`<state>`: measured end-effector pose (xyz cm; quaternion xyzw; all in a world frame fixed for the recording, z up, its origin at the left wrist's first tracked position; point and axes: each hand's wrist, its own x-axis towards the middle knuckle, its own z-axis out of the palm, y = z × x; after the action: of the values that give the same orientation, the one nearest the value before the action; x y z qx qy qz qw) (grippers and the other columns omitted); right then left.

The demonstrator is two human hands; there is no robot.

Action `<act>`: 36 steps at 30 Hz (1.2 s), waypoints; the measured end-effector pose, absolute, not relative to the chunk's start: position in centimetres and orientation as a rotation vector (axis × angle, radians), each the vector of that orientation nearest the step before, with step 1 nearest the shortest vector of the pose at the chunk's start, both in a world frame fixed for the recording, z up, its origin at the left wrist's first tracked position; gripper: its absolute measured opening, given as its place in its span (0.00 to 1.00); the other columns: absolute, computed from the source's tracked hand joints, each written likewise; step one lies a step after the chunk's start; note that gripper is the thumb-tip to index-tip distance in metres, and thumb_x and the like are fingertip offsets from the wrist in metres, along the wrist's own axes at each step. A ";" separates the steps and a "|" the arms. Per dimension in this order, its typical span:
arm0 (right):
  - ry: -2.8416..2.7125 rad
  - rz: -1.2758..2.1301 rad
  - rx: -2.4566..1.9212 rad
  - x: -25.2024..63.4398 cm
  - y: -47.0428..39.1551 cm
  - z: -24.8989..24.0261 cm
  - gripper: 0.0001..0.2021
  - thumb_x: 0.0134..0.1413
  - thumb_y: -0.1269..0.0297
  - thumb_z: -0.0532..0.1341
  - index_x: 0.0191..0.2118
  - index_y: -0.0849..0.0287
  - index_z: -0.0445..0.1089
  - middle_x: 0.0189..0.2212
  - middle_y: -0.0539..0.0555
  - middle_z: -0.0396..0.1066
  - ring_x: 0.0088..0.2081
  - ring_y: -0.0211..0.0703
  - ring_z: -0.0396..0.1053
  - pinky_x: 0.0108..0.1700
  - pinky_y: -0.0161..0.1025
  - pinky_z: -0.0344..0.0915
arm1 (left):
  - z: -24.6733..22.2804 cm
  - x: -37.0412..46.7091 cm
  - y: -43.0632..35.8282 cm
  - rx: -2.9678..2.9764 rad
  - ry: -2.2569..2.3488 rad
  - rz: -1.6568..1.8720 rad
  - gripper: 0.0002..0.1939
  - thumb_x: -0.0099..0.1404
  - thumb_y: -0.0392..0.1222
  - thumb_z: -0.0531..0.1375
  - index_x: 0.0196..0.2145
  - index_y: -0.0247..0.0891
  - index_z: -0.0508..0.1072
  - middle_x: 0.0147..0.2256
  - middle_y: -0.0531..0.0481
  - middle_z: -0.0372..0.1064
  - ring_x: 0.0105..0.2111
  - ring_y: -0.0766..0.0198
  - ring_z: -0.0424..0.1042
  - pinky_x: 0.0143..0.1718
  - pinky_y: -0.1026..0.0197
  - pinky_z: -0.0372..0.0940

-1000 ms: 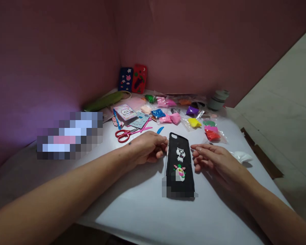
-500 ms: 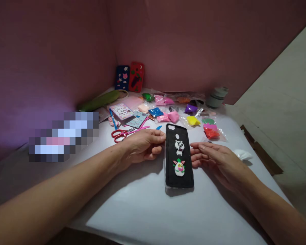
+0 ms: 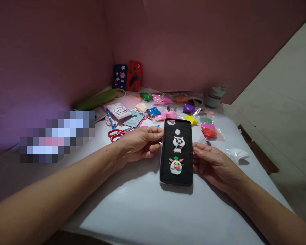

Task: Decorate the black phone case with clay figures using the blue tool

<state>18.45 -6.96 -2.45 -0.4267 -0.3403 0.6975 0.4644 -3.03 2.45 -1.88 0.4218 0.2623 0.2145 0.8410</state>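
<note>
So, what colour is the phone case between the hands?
The phone case is mainly black; head view.

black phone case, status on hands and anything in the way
Left hand fingers at left edge, right hand fingers at right edge. Black phone case held, decorated side facing camera. Yellow clay packet just beyond; nothing blocking.

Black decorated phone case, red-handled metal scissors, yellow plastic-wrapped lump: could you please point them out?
Black decorated phone case point(image 3: 177, 154), head view: middle of back.
Red-handled metal scissors point(image 3: 121, 132), head view: red handle.
Yellow plastic-wrapped lump point(image 3: 191, 120), head view: front surface.
</note>
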 end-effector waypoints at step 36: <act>-0.750 1.705 -1.036 18.3 -6.8 -3.0 0.11 0.53 0.62 0.65 0.43 0.58 0.75 0.43 0.57 0.77 0.42 0.45 0.74 0.46 0.43 0.68 | -1.1 -2.8 1.7 0.867 0.618 0.516 0.04 0.64 0.36 0.59 0.37 0.33 0.71 0.24 0.56 0.58 0.16 0.78 0.53 0.14 0.73 0.47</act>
<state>18.33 -6.79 -2.96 -0.4252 -0.3081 0.7001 0.4839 -2.81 1.67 -1.06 0.4088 0.2912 0.2434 0.8299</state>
